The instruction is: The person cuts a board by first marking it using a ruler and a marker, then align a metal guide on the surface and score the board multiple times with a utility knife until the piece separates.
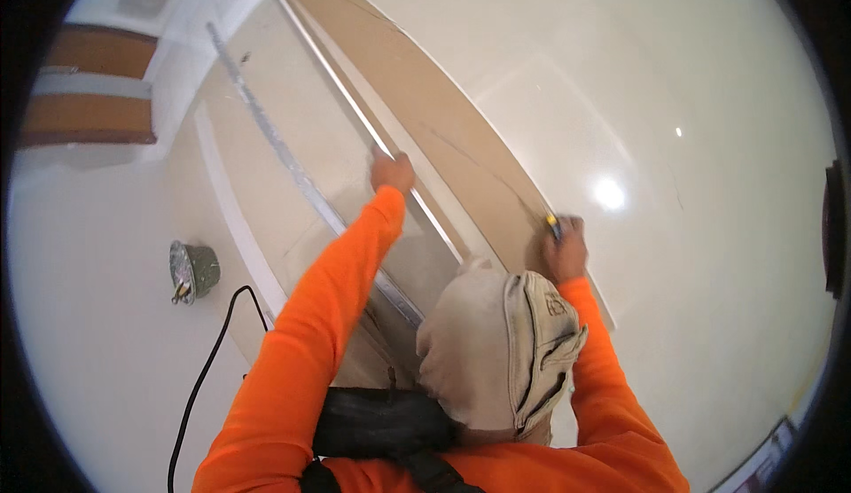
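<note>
A long brown board with thin white edges, like plasterboard, runs from the top down to my bent knee in tan trousers. Along its left side stands a narrow white-edged strip of the board, and my left hand has its fingers closed over that edge. At the board's right edge, my right hand is closed on a small yellow and dark tool, which looks like a utility knife. Its tip is too small to make out.
A long grey, dusty metal-looking bar lies left of the board. Farther left are a splattered dark bucket and a black cable. Brown wooden steps or shelves show at upper left. Glossy pale floor extends to the right.
</note>
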Motion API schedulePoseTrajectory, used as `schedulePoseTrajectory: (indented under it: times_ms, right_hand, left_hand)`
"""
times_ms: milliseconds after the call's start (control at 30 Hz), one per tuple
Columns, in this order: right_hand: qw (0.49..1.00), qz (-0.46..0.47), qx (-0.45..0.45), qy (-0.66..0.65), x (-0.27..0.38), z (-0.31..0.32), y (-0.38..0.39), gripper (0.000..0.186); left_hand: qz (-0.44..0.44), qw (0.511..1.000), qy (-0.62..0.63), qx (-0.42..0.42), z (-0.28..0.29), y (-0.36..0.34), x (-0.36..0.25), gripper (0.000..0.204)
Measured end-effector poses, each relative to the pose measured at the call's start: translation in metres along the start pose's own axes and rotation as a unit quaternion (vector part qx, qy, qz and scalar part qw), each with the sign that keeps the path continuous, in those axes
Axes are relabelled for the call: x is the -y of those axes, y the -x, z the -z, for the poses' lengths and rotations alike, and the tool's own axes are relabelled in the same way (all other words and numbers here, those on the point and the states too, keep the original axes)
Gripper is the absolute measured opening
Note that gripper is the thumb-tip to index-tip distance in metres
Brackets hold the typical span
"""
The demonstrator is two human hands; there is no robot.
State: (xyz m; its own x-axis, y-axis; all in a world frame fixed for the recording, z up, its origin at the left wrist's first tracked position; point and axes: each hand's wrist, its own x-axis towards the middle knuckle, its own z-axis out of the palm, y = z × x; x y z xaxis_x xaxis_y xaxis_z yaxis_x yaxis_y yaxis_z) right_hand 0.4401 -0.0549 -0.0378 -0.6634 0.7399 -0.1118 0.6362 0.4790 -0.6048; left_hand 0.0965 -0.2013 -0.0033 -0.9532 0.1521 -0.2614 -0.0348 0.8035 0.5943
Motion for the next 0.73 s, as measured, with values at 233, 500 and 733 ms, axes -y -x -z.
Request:
schedulePoseTrajectory:
  times_ms: [233, 500, 733]
  right_hand:
    - [0.989, -0.032, 0.142, 0.032, 0.163, -0.036, -0.112, 0.071]
    - [0.979, -0.104, 0.173, 0.014, 0.153, -0.031, -0.136, 0.069]
    - [0.935, -0.084, 0.343, -0.008, 0.143, -0.010, -0.172, 0.062]
  left_hand:
    - [0.092, 0.992, 0.005, 0.082, 0.022, 0.046, 0.047, 0.057]
    - [0.108, 0.983, 0.021, 0.144, 0.013, 0.052, 0.017, 0.060]
    - [0.079, 0.980, 0.020, 0.183, 0.019, 0.043, 0.047, 0.073]
